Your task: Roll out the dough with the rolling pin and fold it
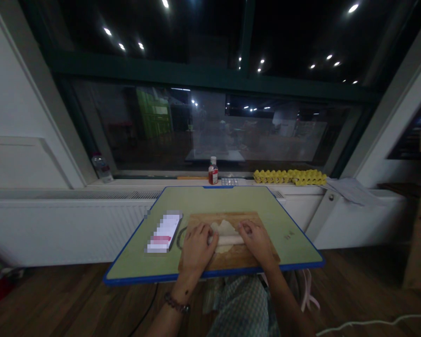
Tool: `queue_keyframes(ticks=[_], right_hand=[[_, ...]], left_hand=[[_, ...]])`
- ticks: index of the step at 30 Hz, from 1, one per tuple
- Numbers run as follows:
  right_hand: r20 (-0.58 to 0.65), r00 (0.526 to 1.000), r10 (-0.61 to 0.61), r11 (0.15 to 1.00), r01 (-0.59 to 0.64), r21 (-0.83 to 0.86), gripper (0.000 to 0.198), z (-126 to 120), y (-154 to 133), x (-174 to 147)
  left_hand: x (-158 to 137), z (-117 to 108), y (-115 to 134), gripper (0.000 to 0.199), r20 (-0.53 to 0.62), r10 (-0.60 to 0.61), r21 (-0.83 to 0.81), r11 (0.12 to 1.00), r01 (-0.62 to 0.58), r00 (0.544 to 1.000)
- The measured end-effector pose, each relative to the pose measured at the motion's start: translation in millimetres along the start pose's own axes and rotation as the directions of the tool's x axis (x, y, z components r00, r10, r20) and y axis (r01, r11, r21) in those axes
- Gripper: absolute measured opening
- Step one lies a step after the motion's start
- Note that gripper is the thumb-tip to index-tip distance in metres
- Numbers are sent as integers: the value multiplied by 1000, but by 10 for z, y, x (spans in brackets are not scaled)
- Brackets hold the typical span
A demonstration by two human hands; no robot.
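1. Our left hand [196, 245] and right hand [256, 241] rest palms down on a pale roll of dough [228, 240], fingers curled loosely over its two ends. Neither hand is closed tight; both press the roll rather than grip it.
2. The dough lies across the middle of a wooden board [243, 257], with a flatter, unrolled flap of it showing just behind the hands.
3. We judge the dough soft, light and easily torn or squashed, perhaps a little tacky. It is best taken with flat fingers spread along its length, near both ends, not pinched at one point.
4. The board sits on a green counter [210, 199] with a blue rim, near its front edge. Just left of the board lies a flat pale object [164, 232], blurred out, so we cannot tell what it is.
5. Beyond the counter runs a white sill carrying a small red bottle [213, 171] and yellow egg trays [290, 177], well apart from the hands.
6. Behind them a wide dark window [210, 126] reflects ceiling lights. The floor is wood, and the room is dim.
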State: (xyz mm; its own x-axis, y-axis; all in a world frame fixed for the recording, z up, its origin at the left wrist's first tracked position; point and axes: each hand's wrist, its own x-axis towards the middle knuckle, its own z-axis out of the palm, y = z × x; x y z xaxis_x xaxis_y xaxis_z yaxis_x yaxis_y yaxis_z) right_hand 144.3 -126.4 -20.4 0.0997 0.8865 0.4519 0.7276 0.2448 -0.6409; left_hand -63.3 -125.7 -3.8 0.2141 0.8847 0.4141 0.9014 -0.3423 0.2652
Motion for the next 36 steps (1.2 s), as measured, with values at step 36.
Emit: queue_keyframes(ticks=[36], right_hand=[[56, 998, 13, 858, 18, -514, 45, 26, 98, -317]], left_hand=[[-377, 268, -344, 46, -226, 140, 159, 982, -105, 964]])
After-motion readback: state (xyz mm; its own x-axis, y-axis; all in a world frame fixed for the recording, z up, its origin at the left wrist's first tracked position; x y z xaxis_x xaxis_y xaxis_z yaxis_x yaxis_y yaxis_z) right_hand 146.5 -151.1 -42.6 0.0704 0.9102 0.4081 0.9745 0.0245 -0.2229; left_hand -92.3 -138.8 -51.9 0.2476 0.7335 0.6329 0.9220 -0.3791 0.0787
